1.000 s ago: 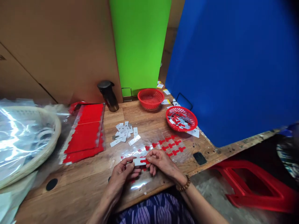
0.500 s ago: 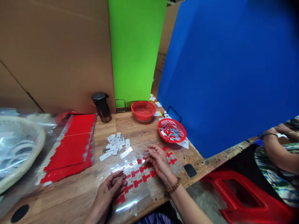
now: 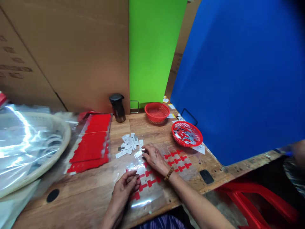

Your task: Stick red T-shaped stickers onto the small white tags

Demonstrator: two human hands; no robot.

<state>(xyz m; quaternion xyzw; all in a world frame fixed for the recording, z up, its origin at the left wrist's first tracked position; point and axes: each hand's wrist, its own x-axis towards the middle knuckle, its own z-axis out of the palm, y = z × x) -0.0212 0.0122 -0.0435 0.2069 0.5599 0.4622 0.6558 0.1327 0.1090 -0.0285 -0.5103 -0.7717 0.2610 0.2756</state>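
Observation:
My right hand (image 3: 153, 156) reaches forward over the wooden table, its fingertips touching a small white tag (image 3: 138, 154) at the near edge of a loose pile of white tags (image 3: 127, 143). My left hand (image 3: 126, 184) rests curled on the near corner of a clear plastic sheet (image 3: 157, 187) carrying rows of red T-shaped stickers (image 3: 177, 159). Nothing can be made out inside the left fingers. A bead bracelet sits on my right wrist.
Two red mesh baskets stand at the back right: one empty (image 3: 157, 112), one (image 3: 187, 133) holding finished tags. Red sticker sheets (image 3: 91, 143) lie left, beside a bagged woven basket (image 3: 30, 146). A black cup (image 3: 118, 107), a small black object (image 3: 206, 176), cardboard, green and blue panels surround the table.
My hands were together holding a white tag with a red sticker. They parted; the right hand swung out toward the basket, then came back left to the tag pile. The left settled on the sheet.

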